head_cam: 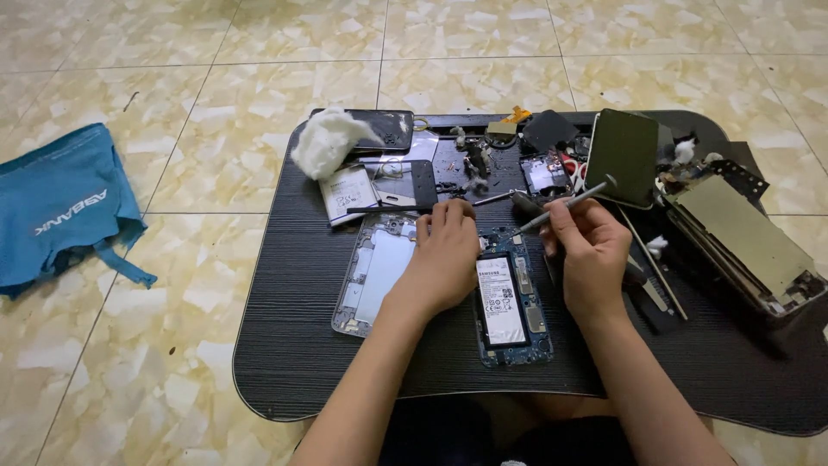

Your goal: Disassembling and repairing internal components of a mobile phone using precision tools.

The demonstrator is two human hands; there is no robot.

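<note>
A low black ribbed tray table (302, 345) stands on a marbled tile floor. Near its front edge lies the opened blue phone chassis with exposed battery (511, 302). My left hand (440, 259) presses its top, fingers flat. My right hand (586, 250) grips a slim metal-tipped screwdriver (565, 204). The chassis looks light, rigid and fragile: hold its frame edges only.

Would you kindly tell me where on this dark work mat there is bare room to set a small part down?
The mat is bare along its near-left edge, below the silver phone frame, and on the near-right strip below the right hand and the stacked dismantled devices. The far edge is crowded: cotton wad, phones and loose parts. The left hand rests by the opened phone.
</note>
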